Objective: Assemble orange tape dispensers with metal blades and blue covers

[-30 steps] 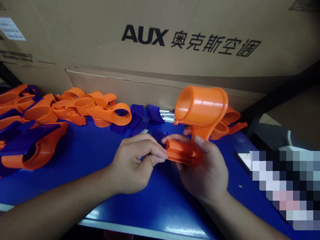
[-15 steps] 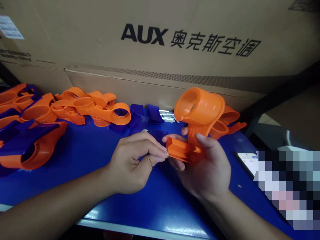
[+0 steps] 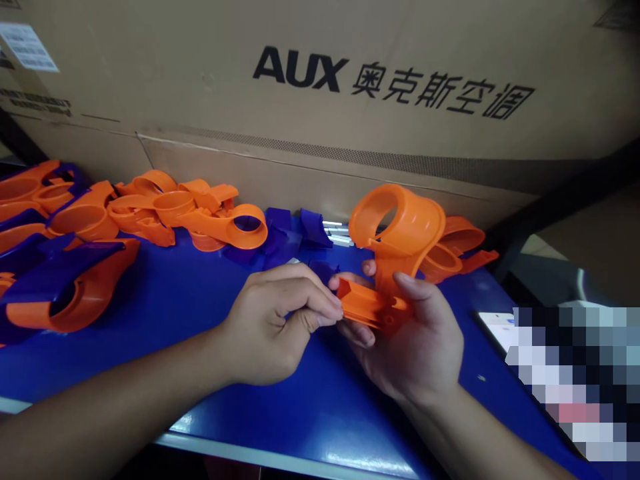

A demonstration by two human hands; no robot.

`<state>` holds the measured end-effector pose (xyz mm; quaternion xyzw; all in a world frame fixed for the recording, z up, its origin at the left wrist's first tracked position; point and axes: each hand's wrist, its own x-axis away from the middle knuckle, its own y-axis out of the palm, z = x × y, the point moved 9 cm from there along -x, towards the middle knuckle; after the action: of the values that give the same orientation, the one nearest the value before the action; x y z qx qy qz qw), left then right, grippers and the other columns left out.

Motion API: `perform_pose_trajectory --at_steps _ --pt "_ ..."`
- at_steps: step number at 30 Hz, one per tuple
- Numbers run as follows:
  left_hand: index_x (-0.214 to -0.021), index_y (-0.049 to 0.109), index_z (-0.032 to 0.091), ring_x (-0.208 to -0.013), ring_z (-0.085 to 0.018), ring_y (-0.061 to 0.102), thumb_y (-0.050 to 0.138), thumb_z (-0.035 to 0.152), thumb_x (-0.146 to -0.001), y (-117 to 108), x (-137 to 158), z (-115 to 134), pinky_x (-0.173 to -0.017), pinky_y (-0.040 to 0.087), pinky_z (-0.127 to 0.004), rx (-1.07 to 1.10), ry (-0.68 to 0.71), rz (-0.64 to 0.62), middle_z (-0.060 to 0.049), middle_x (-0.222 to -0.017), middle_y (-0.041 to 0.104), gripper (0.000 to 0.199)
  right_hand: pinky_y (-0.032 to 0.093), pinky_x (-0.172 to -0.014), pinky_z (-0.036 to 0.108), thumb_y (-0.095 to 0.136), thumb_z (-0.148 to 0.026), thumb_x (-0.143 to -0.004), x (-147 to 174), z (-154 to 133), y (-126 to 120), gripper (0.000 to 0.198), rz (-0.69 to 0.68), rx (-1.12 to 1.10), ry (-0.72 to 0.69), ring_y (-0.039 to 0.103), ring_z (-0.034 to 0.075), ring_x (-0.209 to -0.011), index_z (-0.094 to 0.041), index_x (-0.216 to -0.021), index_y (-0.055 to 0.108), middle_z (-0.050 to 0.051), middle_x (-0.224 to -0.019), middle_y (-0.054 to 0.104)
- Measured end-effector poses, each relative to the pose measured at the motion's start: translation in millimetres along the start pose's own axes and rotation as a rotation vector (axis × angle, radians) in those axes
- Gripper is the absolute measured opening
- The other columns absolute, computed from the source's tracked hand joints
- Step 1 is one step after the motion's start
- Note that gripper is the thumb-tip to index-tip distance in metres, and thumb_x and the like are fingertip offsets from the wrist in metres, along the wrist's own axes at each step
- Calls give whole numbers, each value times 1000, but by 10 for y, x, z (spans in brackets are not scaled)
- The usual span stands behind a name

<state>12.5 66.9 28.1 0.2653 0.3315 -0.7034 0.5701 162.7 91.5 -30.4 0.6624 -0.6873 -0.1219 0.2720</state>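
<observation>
An orange plastic tape dispenser (image 3: 400, 227) stands upright in my right hand (image 3: 425, 340), its wide ring on top and its channel-shaped end pointing left. The fingers and thumb are wrapped round its lower part. My left hand (image 3: 285, 320) is closed in a pinch, fingertips touching the left end of that channel. Whatever lies between these fingertips is too small and hidden to make out. Behind the hands lie thin silvery metal strips (image 3: 339, 235) and dark blue plastic pieces (image 3: 285, 227).
Orange dispenser bodies (image 3: 173, 208) are heaped at the back left, with blue and orange ones (image 3: 65, 280) nearer. More orange parts (image 3: 463, 237) lie behind my right hand. A phone (image 3: 495, 323) rests at the right on the blue tabletop (image 3: 190, 287). A large cardboard box (image 3: 200, 73) stands behind.
The view has shifted slightly. The tape dispenser's ring has tipped a little, and the small pale tip seen at my left fingertips earlier no longer shows. Both hands keep their grip.
</observation>
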Motion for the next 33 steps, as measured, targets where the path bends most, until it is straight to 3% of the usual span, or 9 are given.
perform_pose_trajectory --at_steps 9,16,23,33 --pt "-85 73 18 -83 -16 73 66 6 -92 1 -6 -70 -78 60 -30 23 -64 -19 -5 -85 77 15 32 -40 25 66 -48 -75 -2 -2 27 31 -5 -12 -36 45 12 -32 -25 -92 54 7 -82 81" --pt "-85 72 17 -79 -15 73 74 11 -90 -12 33 -269 -76 62 -30 240 -326 35 -5 -87 75 9 34 -40 24 69 -50 -74 26 -34 35 36 -4 25 -69 46 11 -33 -27 -95 52 5 -79 79" --pt "-84 73 18 -85 -15 74 70 6 -91 -14 -9 -116 -82 60 -30 91 -127 0 -5 -86 77 14 34 -39 22 66 -48 -79 15 6 29 28 -26 -10 -19 46 10 -34 -26 -91 55 5 -78 78" --pt "-83 69 17 -84 -15 73 65 4 -93 34 -25 -31 -80 61 -31 11 14 -83 -4 -83 76 16 30 -38 22 69 -45 -75 10 82 9 28 -14 -68 67 45 9 -31 -24 -90 59 6 -82 80"
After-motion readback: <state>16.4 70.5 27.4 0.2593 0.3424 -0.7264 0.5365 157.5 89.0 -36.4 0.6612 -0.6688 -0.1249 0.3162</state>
